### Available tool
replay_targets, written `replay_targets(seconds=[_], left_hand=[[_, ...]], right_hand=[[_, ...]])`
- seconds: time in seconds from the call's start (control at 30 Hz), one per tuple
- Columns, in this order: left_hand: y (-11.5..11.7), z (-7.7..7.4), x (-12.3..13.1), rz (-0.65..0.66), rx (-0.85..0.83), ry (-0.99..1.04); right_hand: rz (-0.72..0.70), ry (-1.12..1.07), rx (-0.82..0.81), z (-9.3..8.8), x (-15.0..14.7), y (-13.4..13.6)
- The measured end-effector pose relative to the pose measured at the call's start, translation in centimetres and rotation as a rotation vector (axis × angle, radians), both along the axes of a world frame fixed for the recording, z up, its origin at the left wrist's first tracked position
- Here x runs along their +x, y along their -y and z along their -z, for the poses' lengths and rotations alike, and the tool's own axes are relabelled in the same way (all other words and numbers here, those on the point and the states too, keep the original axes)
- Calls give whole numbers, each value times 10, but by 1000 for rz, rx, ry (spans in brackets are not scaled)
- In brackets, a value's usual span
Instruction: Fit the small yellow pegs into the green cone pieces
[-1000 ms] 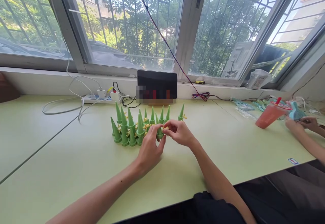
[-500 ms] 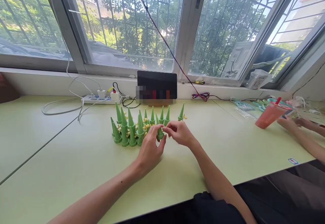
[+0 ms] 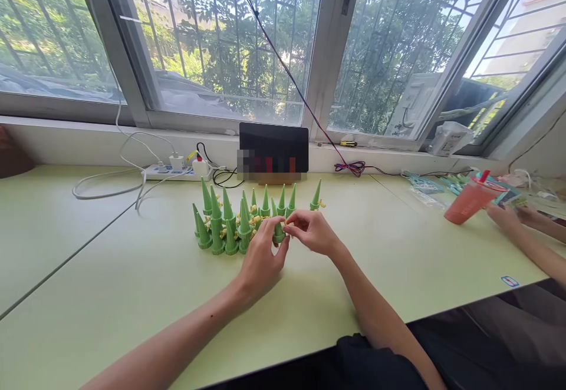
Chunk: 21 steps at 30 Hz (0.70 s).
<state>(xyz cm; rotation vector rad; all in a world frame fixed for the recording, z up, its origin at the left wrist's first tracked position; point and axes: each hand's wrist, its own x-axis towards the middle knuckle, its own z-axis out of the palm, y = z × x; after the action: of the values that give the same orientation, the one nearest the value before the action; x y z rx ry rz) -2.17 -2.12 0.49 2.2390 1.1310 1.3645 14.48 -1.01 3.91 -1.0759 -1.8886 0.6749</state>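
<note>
My left hand is closed around a green plastic watering spike, its cone pointing up, its base between thumb and fingers. At the right side of that spike, my right hand pinches a small yellow valve piece, mostly hidden by the fingertips. Several more green spikes stand upright in a cluster left of and behind my left hand, many with yellow valves at their sides. One lone spike with a yellow valve stands behind my right hand.
A dark tablet stands at the window wall. To its left lies a power strip with white cables. On the right are a red drink cup and another person's hands. A bundled wire lies at the back.
My right fingers have turned slightly at the side of the held spike, and a little of the yellow piece now shows. My left hand stays in place. The other person's hands shifted slightly.
</note>
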Motion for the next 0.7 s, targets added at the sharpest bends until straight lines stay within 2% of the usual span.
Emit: replay_targets(seconds=[0.3, 0.7], left_hand=[[1, -1, -1, 0, -20, -7], [1, -1, 0, 8, -9, -3]], right_hand=[[41, 44, 2, -1, -1, 0], [5, 9, -21, 0, 0, 0]])
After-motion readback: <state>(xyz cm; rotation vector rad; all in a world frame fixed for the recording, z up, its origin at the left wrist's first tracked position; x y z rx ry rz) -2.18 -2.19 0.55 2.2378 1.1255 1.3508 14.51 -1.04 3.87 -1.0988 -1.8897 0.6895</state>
